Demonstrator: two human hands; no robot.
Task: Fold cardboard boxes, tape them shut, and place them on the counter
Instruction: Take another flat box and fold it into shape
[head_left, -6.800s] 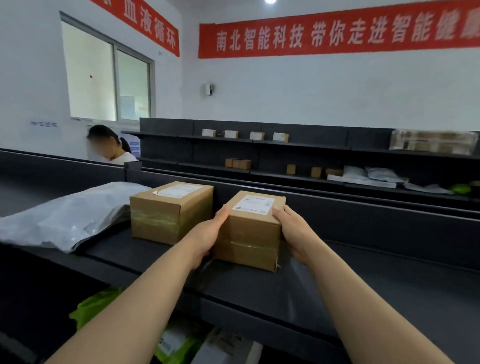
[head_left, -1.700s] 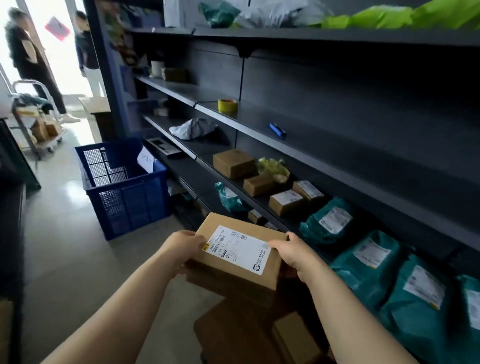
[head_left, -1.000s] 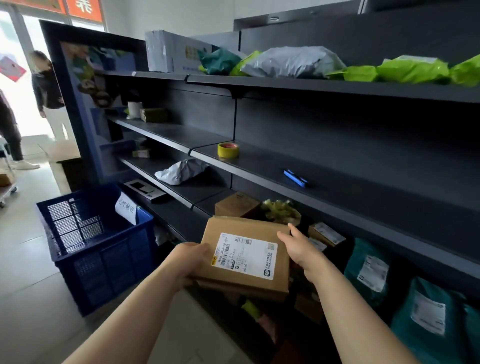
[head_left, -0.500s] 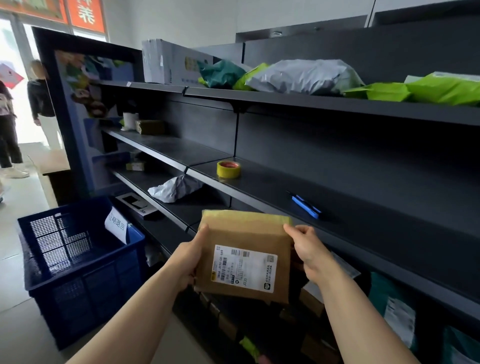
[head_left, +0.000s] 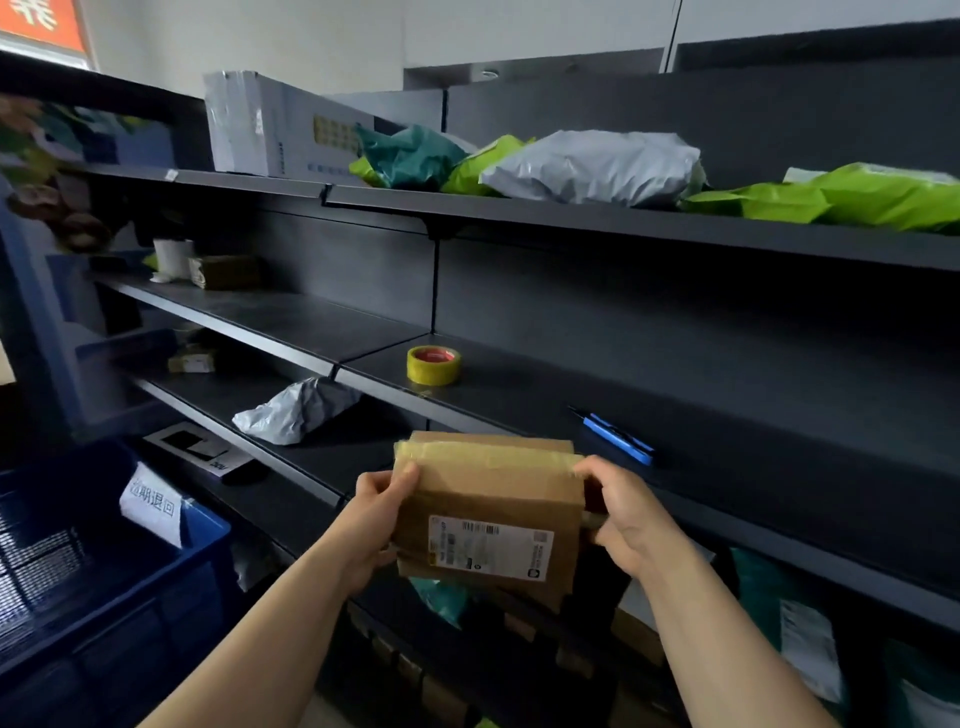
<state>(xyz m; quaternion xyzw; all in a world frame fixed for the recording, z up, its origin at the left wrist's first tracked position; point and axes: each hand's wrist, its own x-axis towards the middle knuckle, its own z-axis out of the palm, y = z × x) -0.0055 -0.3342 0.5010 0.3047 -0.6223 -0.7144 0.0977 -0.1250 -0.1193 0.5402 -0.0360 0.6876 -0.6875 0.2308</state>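
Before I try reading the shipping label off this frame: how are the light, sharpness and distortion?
Head view: dim overall, and the lowest shelf is nearly black. Head view: the label on the cardboard box is soft and its print is unreadable. Head view: the tape along the box's top edge catches a pale sheen. Head view: the wide lens slants the shelf lines and stretches the forearms.

Dark shelves face me. The top shelf (head_left: 597, 221) carries a white box (head_left: 260, 124), a teal bag (head_left: 410, 156), a big grey bag (head_left: 592, 166) and green bags (head_left: 857, 200), bunched together. On the middle shelf (head_left: 519, 400) a yellow tape roll (head_left: 432, 365) lies flat, with a blue tool (head_left: 618, 441) well apart to its right. At the far left are a white roll (head_left: 171, 258) and a brown parcel (head_left: 226, 271). A small grey bag (head_left: 296, 410) lies on the lower shelf (head_left: 332, 457).
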